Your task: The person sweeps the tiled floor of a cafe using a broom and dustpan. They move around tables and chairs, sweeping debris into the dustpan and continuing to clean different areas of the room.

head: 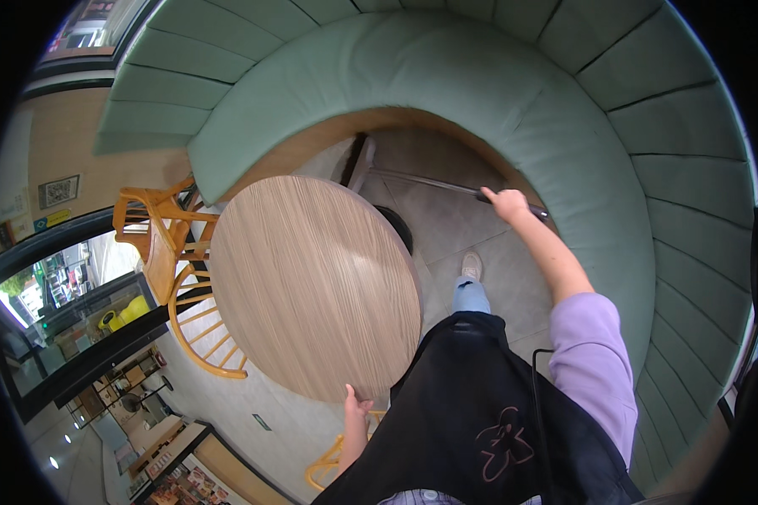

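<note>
My right hand [508, 203] is closed around the dark grip of a broom. The broom's metal pole [429, 181] slants left, low over the tiles, to a wide broom head [361, 163] with dark bristles. That head sits on the floor beyond the round table, near the base of the curved bench. A round wood-grain table [316, 284] stands at my left. At its near rim is my left hand [355, 407], thumb on the top edge and fingers bent at the side. Part of the table's black base [395, 228] shows under the rim.
A green padded bench [581, 170] curves around the far side and right. Wooden chairs [158, 233] stand left of the table, and another chair [328, 461] is near my left arm. My shoe [472, 266] is on the grey tiled floor [442, 221] between table and bench.
</note>
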A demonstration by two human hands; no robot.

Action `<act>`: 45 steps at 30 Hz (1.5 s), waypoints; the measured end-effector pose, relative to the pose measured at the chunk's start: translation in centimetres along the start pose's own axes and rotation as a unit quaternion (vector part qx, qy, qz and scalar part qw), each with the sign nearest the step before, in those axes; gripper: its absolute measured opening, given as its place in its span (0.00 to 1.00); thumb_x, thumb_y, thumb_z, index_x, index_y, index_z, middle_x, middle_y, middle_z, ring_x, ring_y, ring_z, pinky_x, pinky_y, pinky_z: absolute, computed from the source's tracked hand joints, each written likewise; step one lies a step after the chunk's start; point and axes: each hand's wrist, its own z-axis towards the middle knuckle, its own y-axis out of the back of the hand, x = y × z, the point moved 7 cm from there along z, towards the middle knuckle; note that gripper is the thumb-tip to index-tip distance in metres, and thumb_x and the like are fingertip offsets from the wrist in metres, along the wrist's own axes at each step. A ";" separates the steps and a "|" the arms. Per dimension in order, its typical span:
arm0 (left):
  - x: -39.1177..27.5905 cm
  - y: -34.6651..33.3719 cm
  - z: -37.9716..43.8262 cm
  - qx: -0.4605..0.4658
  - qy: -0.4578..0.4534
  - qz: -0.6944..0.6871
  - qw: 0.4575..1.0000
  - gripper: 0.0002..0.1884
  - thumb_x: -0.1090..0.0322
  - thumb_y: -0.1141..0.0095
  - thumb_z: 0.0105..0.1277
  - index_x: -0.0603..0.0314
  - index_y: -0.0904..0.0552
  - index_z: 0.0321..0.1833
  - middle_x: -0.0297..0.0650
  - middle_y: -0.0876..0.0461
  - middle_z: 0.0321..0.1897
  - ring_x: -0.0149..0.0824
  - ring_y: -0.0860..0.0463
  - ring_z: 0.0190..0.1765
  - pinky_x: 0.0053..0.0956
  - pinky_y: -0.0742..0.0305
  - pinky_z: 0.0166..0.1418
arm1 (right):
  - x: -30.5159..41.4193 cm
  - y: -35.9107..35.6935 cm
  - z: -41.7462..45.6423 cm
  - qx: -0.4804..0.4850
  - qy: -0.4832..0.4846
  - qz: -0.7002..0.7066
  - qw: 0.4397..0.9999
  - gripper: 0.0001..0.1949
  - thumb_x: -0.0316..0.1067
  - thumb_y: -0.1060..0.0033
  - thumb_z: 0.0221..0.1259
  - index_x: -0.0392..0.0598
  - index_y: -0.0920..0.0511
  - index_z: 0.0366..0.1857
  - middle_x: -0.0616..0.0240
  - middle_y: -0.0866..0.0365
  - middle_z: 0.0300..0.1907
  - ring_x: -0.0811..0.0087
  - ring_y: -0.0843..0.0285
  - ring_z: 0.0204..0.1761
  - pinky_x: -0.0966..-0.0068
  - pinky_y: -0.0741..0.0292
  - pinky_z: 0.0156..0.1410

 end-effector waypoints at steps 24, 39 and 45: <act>-4.6 -2.4 -0.4 0.299 0.104 0.062 0.946 0.34 0.41 0.51 0.58 0.68 0.34 0.53 0.49 0.28 0.47 0.41 0.25 0.44 0.34 0.27 0.48 | 1.1 -25.2 -56.2 0.152 -0.379 0.063 0.911 0.32 0.30 0.57 0.53 0.71 0.49 0.64 0.59 0.21 0.31 0.61 0.21 0.33 0.67 0.26 0.41; -9.2 -6.6 -5.3 0.070 -0.147 0.291 0.943 0.45 0.29 0.59 0.53 0.52 0.52 0.66 0.46 0.42 0.58 0.42 0.38 0.58 0.41 0.42 0.60 | -0.9 -32.4 -71.7 0.169 -0.457 0.154 0.860 0.30 0.28 0.60 0.56 0.73 0.47 0.63 0.64 0.20 0.35 0.66 0.21 0.38 0.70 0.26 0.43; -10.3 -19.5 -6.6 0.089 -0.210 0.362 0.904 0.44 0.29 0.61 0.54 0.52 0.50 0.66 0.45 0.40 0.57 0.42 0.35 0.56 0.44 0.44 0.60 | -8.2 -37.4 -78.9 0.176 -0.471 0.181 0.846 0.30 0.29 0.58 0.56 0.72 0.46 0.63 0.67 0.20 0.35 0.68 0.21 0.39 0.71 0.26 0.42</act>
